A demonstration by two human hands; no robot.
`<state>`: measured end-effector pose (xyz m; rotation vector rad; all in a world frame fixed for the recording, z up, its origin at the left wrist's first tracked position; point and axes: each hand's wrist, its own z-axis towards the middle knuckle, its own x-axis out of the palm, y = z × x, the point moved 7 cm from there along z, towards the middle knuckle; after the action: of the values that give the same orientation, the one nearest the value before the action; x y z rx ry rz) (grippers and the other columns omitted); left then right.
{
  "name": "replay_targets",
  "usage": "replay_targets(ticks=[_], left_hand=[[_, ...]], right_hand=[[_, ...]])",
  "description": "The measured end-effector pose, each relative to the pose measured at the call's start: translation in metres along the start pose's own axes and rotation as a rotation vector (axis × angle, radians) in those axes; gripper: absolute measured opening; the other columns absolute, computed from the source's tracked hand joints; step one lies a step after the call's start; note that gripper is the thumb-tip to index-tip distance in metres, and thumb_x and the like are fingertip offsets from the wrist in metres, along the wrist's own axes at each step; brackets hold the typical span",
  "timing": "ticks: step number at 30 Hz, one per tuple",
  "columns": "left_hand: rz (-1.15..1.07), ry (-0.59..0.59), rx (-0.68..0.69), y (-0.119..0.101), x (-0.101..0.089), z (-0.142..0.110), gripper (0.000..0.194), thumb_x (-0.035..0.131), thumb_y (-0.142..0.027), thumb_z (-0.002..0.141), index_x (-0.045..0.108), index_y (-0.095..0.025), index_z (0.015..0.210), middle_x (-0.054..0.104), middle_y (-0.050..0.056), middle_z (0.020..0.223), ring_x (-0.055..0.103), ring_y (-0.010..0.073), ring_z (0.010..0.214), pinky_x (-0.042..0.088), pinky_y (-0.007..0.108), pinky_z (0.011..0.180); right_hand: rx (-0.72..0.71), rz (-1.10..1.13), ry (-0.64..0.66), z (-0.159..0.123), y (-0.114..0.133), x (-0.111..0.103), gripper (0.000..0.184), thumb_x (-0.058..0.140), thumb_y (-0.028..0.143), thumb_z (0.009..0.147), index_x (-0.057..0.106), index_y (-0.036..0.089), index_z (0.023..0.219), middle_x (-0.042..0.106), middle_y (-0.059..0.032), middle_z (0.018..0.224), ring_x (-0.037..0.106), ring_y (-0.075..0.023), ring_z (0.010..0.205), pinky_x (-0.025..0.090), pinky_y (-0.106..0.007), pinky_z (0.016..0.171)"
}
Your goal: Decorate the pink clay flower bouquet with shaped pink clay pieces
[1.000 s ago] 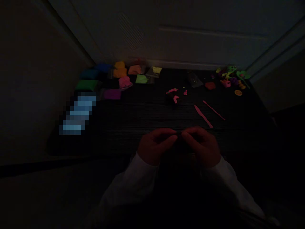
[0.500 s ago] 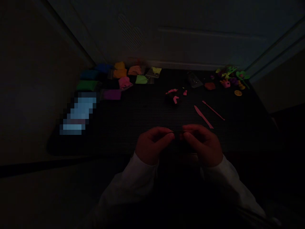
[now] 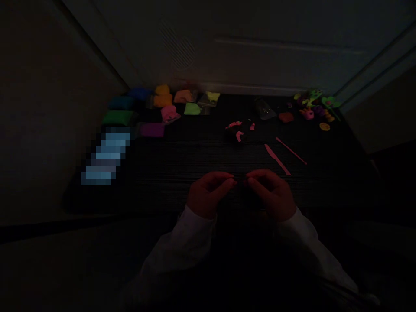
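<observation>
Dim light. Dark lump on the black table, at 12 o'clock from the gap between the hands; bright pink patches at its upper edge and lower right, outline lost in shadow. Left hand and right hand apart, each with thumb and fingertips drawn close; cannot tell what, if anything, is pinched. Pink knife and thin pink stick at 2 o'clock.

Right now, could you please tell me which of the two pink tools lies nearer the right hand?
It is the pink knife-shaped tool, with its broader blade; the thin pink stick lies beyond it, farther from the right hand.
</observation>
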<state>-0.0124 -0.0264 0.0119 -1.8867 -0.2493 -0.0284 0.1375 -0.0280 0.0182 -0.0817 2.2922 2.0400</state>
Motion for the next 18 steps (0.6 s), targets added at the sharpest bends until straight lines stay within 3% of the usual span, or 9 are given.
replay_targets(ticks=[11, 18], left_hand=[[-0.197, 0.055, -0.14, 0.007, 0.006, 0.0, 0.012, 0.068, -0.016, 0.053, 0.062, -0.018, 0.063, 0.064, -0.003, 0.058, 0.057, 0.0075, 0.056, 0.044, 0.021, 0.058], [-0.199, 0.076, -0.116, 0.004, 0.003, 0.0, 0.013, 0.069, -0.018, 0.05, 0.063, -0.018, 0.062, 0.062, -0.003, 0.058, 0.054, 0.0076, 0.056, 0.042, 0.021, 0.057]], right_hand=[[-0.032, 0.004, -0.019, -0.002, 0.004, -0.002, 0.012, 0.06, 0.028, 0.069, 0.059, 0.021, 0.079, 0.062, 0.0009, 0.07, 0.059, -0.0114, 0.065, 0.046, -0.025, 0.059], [-0.066, -0.033, 0.001, -0.007, 0.013, -0.001, 0.01, 0.061, 0.026, 0.068, 0.059, 0.022, 0.077, 0.063, 0.0006, 0.071, 0.059, -0.0125, 0.066, 0.048, -0.027, 0.061]])
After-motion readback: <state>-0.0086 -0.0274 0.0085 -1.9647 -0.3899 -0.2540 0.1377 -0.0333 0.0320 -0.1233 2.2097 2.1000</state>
